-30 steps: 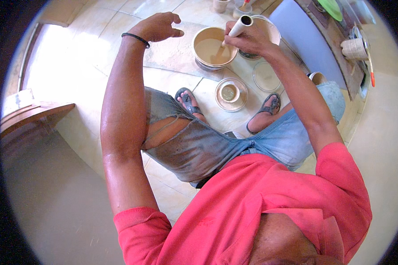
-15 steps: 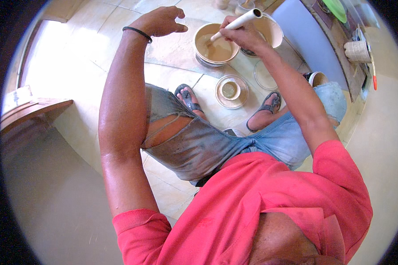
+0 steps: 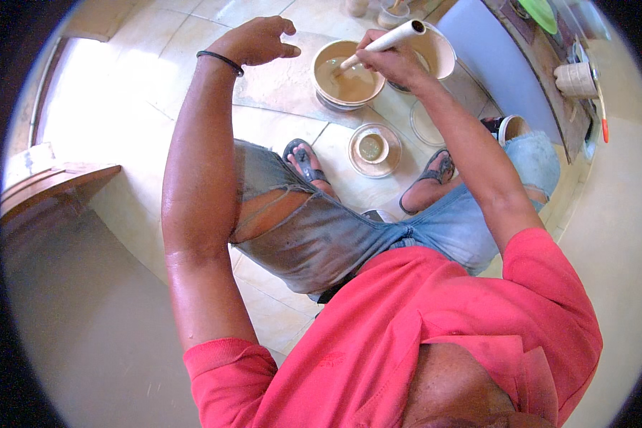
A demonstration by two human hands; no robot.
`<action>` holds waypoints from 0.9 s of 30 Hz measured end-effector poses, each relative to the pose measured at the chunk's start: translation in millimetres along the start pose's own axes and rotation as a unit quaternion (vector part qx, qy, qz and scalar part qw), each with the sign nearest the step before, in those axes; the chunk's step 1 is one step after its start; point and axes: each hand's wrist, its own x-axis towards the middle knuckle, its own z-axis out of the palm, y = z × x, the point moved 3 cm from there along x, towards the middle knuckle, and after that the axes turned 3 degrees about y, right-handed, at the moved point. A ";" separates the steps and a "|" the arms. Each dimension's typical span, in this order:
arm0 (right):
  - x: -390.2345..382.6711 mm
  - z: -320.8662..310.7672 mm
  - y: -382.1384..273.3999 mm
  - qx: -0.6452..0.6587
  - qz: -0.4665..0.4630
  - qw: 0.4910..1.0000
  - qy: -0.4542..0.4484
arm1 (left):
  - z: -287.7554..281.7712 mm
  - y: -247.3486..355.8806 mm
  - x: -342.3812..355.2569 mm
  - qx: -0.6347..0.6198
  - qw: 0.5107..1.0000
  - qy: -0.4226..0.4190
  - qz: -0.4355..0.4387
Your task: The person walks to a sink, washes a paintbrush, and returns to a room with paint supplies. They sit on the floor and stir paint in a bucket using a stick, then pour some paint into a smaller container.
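Note:
My right hand (image 3: pixel 396 63) grips a white pipe (image 3: pixel 389 38) with a dark hollow upper end. The pipe leans down to the left, and its thinner lower end dips into light brown liquid (image 3: pixel 346 80) in a round cream bucket (image 3: pixel 319 84). What is on that end under the liquid is hidden. To the left of the bucket my left hand (image 3: pixel 261 41) hangs in the air, fingers apart and bent, with nothing in it. Close behind my right hand stands a second pale bucket (image 3: pixel 444 57), partly covered by the hand.
A small cup (image 3: pixel 371 148) stands on a round lid (image 3: pixel 375 170) between my sandalled feet. Another clear round lid (image 3: pixel 424 123) lies near my right foot. A dark-sided tub (image 3: pixel 512 128) is by my right knee. Right of the buckets are a bluish panel (image 3: pixel 481 53) and a cluttered shelf.
The pipe's upper end has shifted slightly right and down, its lower end still in the liquid. My left hand has sunk a little.

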 end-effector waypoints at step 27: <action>6.5 22.3 -11.9 -0.030 0.065 0.997 -0.023 | -28.7 323.6 -205.6 -0.634 0.547 -0.091 0.539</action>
